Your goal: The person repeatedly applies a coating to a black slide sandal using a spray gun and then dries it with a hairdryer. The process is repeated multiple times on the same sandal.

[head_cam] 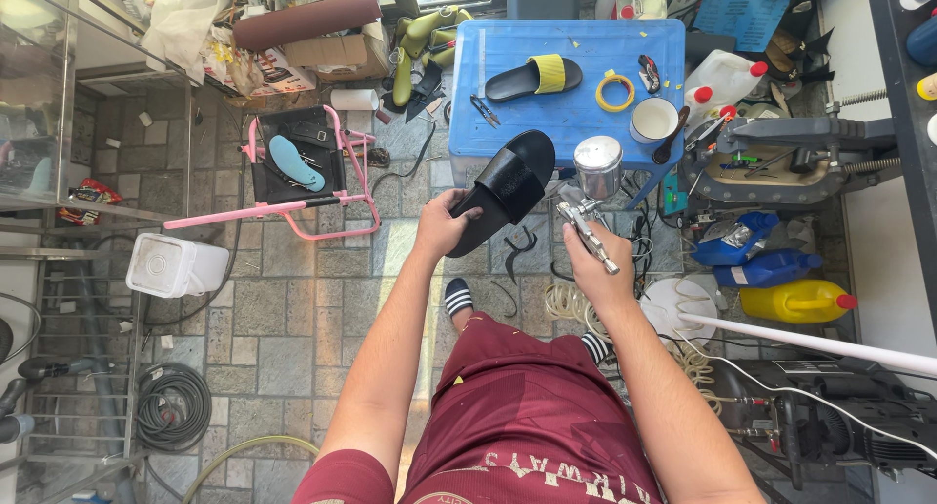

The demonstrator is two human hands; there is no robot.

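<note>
We hold a black slide (504, 189) and a spray gun (589, 203) over the stone floor (293, 309).

From the left: a pink chair (293, 172) carries a blue insole (296, 162); our left hand (444, 223) has its fingers clamped on the slide's heel, lifted just off the near edge of the blue table (576, 104); our right hand (593, 267) has fingers wrapped around the gun, its metal cup up. A yellow-strapped slide (534, 78) lies on the table.
</note>
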